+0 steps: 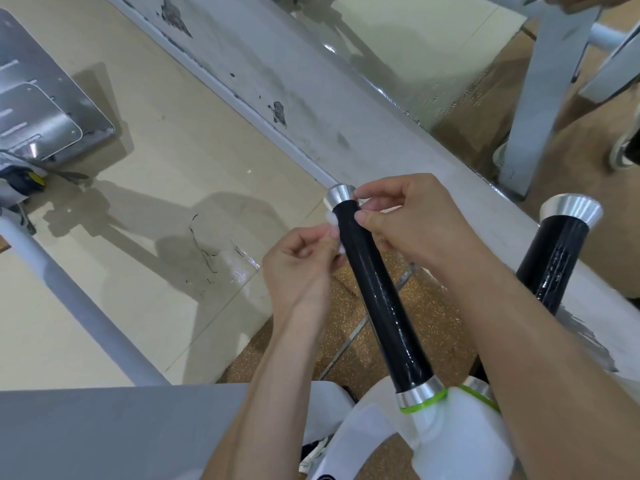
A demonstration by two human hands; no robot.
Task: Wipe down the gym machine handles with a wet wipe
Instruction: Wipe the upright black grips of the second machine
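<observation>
Left hand point(301, 268) and right hand point(405, 216), each grip pinching the wet wipe point(333, 220), wrap the handle point(377, 292) top (second handle point(554, 258) alongside); a downward stroke likely comes next.

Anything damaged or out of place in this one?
Yes. Paint is chipped off the grey frame beam in dark patches, and the floor tile beside it carries thin dark crack-like lines. The near handle, where the left hand and right hand pinch the wet wipe, looks intact.
</observation>
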